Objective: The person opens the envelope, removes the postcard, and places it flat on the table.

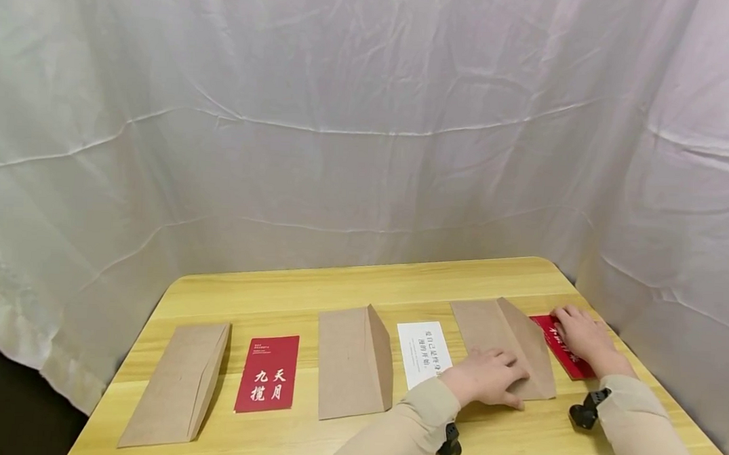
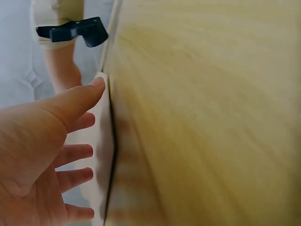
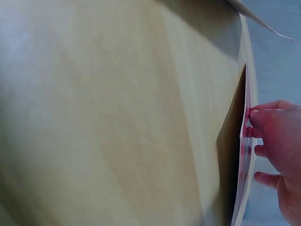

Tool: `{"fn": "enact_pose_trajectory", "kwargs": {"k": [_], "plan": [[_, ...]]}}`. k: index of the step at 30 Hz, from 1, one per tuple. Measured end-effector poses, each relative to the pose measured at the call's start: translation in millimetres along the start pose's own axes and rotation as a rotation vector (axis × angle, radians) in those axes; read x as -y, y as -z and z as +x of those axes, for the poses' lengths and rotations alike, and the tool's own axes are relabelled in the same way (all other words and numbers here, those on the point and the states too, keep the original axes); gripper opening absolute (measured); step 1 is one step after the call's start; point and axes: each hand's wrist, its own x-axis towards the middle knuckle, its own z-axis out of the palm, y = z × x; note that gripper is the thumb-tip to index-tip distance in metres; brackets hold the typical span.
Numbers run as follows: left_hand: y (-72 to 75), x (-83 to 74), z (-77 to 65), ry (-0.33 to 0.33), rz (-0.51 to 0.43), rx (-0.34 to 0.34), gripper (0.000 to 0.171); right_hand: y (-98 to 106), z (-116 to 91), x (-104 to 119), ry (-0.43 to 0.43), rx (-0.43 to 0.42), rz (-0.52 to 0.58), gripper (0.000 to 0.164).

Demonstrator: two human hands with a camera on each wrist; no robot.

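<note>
My left hand [image 1: 486, 377] rests over the lower part of the rightmost brown paper envelope [image 1: 479, 324], whose pointed flap stands open to the right. In the left wrist view the thumb and spread fingers [image 2: 77, 151] touch the envelope's surface [image 2: 106, 136] without curling round it. On the far right, my right hand [image 1: 585, 339] lies over a red card [image 1: 569, 355] with light lettering and hides part of it. Seen from the right wrist, the fingertips [image 3: 257, 133] touch the upper face of the card [image 3: 242, 162], and a dark shadow falls beneath it.
Leftward along the wooden table [image 1: 257, 447] lie a white printed card [image 1: 420, 352], a middle brown envelope [image 1: 343, 362] with raised flap, a second red card [image 1: 268, 369] and a left brown envelope [image 1: 171, 385]. A pale curtain [image 1: 342, 186] hangs round the table's back and sides.
</note>
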Motion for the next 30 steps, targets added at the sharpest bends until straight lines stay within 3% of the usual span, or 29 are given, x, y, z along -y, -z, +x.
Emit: {"fn": "enact_pose_trajectory", "kwargs": {"k": [13, 20, 30], "plan": [[25.7, 22.1, -39.9, -0.036, -0.002, -0.076, 0.057, 5, 3, 7, 0.034, -0.045, -0.039, 0.033], [33.8, 40.0, -69.9, 0.01, -0.075, -0.131, 0.058, 24, 5, 19, 0.055, -0.154, -0.044, 0.032], [45.8, 70.5, -111.8, 0.076, -0.116, -0.204, 0.056, 56, 10, 35, 0.104, -0.203, -0.042, 0.037]]}}
